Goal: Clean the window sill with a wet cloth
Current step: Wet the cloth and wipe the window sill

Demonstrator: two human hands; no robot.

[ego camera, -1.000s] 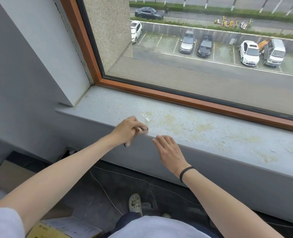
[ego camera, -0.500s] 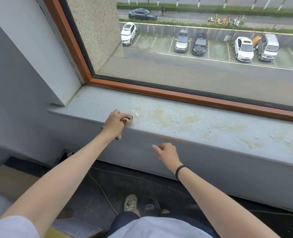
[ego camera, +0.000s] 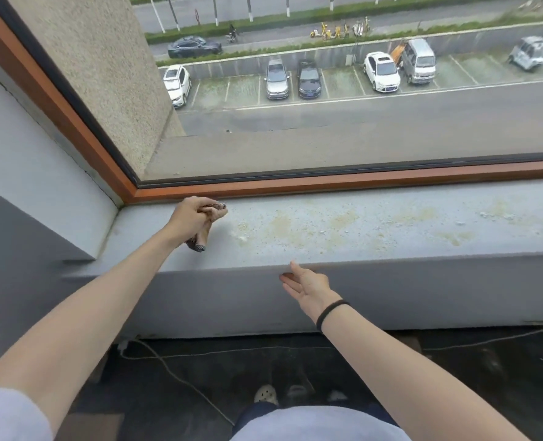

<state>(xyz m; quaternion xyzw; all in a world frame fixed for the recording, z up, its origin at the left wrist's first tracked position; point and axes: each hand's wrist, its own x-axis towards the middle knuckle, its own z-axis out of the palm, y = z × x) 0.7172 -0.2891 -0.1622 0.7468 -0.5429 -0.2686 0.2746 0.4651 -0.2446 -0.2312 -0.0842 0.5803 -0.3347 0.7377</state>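
The grey window sill [ego camera: 375, 230] runs across the view, speckled with white crumbs and yellowish stains. My left hand [ego camera: 194, 218] is closed around a small bunched cloth [ego camera: 205, 235], brownish with a dark patterned end, held on the sill's left part near the window frame. My right hand [ego camera: 308, 286] sits below the sill's front edge, fingers spread, holding nothing, a black band on its wrist.
An orange-brown window frame [ego camera: 327, 183] borders the glass at the back of the sill. A grey wall reveal [ego camera: 57, 173] closes the left end. Thin cables [ego camera: 174, 374] trail over the dark floor below, near my shoes [ego camera: 265, 394].
My left hand has carried the cloth from the sill's front edge leftward and back toward the frame. My right hand has dropped off the edge to just below it.
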